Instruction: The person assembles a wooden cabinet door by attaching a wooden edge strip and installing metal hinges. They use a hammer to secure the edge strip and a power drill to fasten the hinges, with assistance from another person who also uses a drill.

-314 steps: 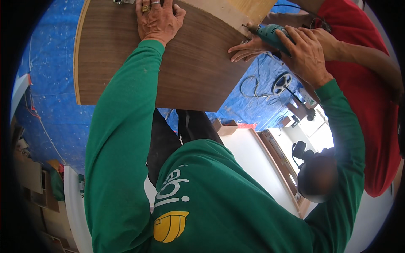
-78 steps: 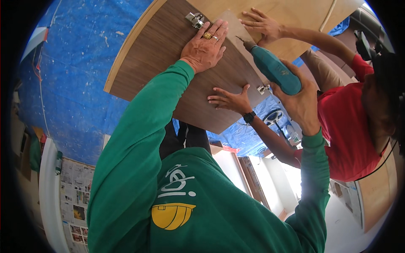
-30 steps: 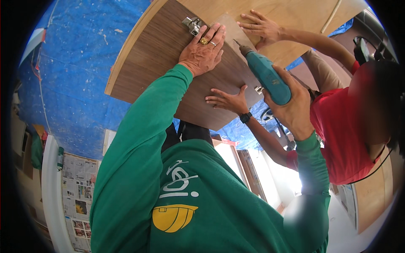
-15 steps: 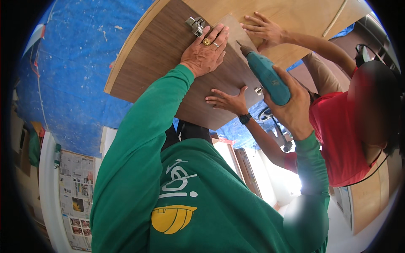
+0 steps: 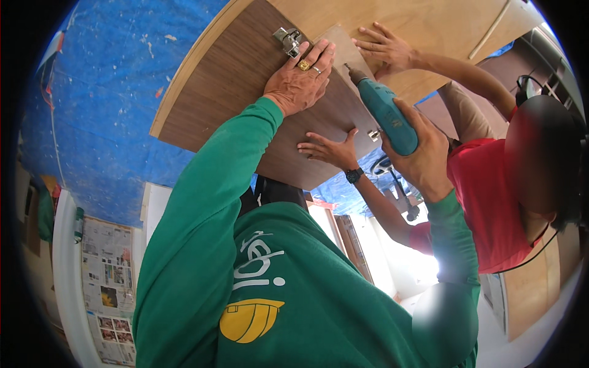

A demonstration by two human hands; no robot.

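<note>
My left hand (image 5: 299, 84) lies flat on a brown wood-grain panel (image 5: 239, 76), fingers stretched out, just beside a metal cabinet hinge (image 5: 287, 42). In my right hand (image 5: 426, 150) is a teal power drill (image 5: 388, 113), gripped by its body. Its bit points at a pale wooden strip (image 5: 337, 43) along the panel's edge; whether the tip touches I cannot tell. Close to the drill, another hinge (image 5: 374, 135) sits at the panel's edge.
A co-worker in red (image 5: 485, 202) presses one hand (image 5: 388, 50) on a light plywood board (image 5: 442, 24) and the other hand (image 5: 333, 150) on the brown panel. Blue sheeting (image 5: 116, 104) covers the floor at left. Newspaper (image 5: 109, 270) lies at lower left.
Almost nothing differs. The view has shifted slightly, while both my hands, the drill and the co-worker's hands keep about the same places on the boards.
</note>
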